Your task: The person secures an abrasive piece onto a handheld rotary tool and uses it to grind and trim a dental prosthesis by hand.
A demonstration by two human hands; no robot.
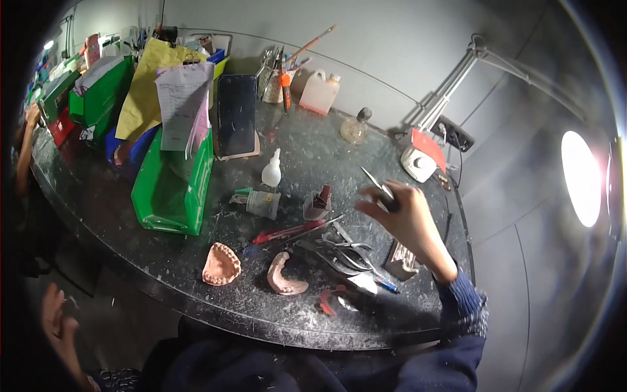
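Holding: right hand [411, 210], fingers curled round the dark handle of a pointed tool [374, 179]; whether the thumb presses on it, I cannot tell.
Tool position: above the right part of the bench [163, 274], tip slanting up and to the left.
Tool handling: judged best with a settled grip on the handle, fingers behind the blade and the tip turned away from the left side.
Left hand [60, 320]: off the bench edge, fingers spread, nothing visible in it; better kept out of the tip's path.
Under the right hand: metal hand tools [349, 256] lie jumbled; clearance over them seems worth minding.
Models: teeth model [221, 266] and curved pink piece [285, 276], near the front edge, apart.
Farther out: small cup [317, 208], squeeze bottle [272, 171], green bin [173, 196].
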